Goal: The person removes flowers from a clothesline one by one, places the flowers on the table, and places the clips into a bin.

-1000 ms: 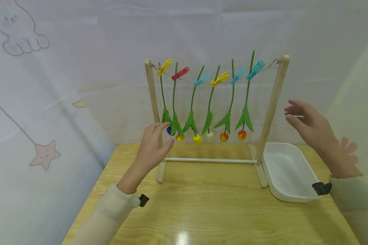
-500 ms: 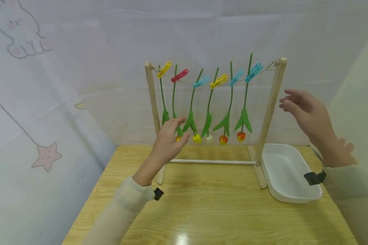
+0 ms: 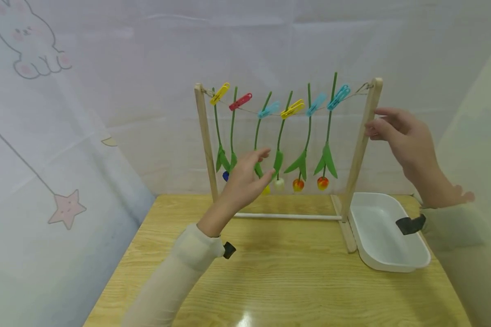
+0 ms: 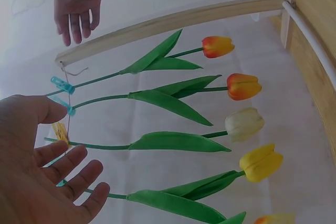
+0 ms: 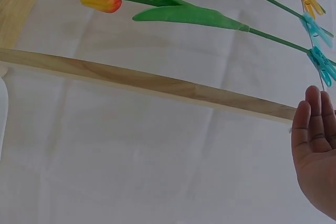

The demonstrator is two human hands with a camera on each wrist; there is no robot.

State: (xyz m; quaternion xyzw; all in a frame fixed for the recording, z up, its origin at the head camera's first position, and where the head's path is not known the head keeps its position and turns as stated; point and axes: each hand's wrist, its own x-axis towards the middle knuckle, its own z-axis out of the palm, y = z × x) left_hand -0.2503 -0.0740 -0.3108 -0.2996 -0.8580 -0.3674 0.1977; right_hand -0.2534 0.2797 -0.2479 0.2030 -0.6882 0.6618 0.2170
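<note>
Several artificial tulips hang heads-down from a string, each stem held by a plastic clothespin, on a wooden rack. My left hand is in front of the rack, fingers spread and loosely bent, holding nothing; it covers part of the yellow tulip. Close by hangs the white tulip. My right hand is beside the top of the right post, fingers relaxed, holding nothing; whether it touches the post I cannot tell. Nearest to it are the blue clothespin and the rightmost orange-red tulip.
A white tray stands on the wooden table beside the rack's right foot. A white rod joins the rack's posts low down. Behind hangs a pale printed cloth.
My left hand has moved right along the front of the hanging tulips. My right hand has moved up and left, up to the right post. Clothespins and tulips stay where they were.
</note>
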